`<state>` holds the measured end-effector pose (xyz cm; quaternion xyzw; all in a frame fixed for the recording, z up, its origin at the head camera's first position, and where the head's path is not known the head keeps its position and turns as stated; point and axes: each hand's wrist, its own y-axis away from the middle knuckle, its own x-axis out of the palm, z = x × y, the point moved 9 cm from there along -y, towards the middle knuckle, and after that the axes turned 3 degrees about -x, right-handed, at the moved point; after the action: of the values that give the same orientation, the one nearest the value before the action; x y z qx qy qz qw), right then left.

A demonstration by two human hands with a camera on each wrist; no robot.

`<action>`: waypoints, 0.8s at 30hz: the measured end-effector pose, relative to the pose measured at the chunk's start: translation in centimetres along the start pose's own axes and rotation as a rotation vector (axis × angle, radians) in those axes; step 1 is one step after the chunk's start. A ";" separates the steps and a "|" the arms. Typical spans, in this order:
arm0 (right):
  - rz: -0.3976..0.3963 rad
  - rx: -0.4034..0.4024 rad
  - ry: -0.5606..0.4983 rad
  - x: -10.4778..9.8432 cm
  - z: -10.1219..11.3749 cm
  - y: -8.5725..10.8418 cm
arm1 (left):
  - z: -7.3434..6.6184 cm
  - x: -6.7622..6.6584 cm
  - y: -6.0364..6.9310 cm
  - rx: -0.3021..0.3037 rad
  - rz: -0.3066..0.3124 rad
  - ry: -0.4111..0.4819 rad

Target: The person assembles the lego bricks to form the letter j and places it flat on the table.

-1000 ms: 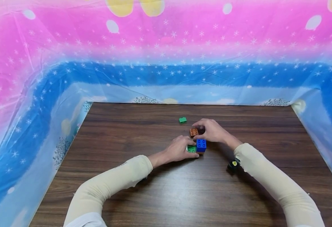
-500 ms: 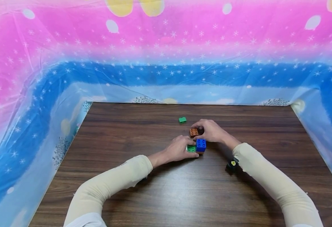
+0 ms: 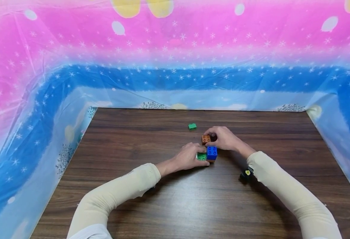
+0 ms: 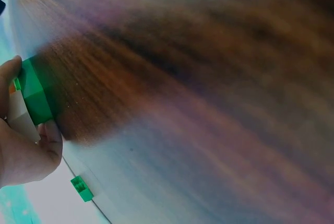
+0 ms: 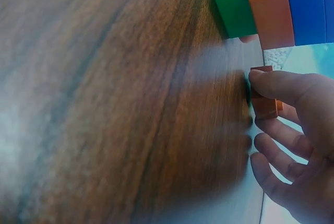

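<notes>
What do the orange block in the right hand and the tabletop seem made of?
Orange block: probably smooth, slightly shiny moulded plastic, from its even colour and round studs.
Tabletop: dark, semi-gloss wood or wood-look laminate; streaky grain and soft glare leave that open.

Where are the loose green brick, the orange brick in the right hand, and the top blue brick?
Loose green brick (image 3: 192,127), head view: on its near side.
Pinched orange brick (image 3: 206,138), head view: on its studded top.
Top blue brick (image 3: 212,151), head view: on its studded top.
</notes>
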<state>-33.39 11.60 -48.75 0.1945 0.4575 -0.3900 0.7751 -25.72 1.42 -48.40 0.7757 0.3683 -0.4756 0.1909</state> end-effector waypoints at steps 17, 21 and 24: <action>-0.029 0.075 -0.072 -1.3 -1.3 1.3 | 0.6 0.3 0.2 -0.061 0.027 -0.001; -0.049 0.078 -0.064 -1.9 -1.4 1.7 | 0.6 0.3 0.1 -0.068 0.029 -0.006; -0.063 0.082 -0.060 -2.3 -1.3 2.0 | 0.7 0.3 0.1 -0.070 0.026 -0.008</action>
<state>-33.23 14.70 -47.52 0.1998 0.4238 -0.4384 0.7670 -25.97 1.02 -48.97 0.7715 0.3738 -0.4627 0.2257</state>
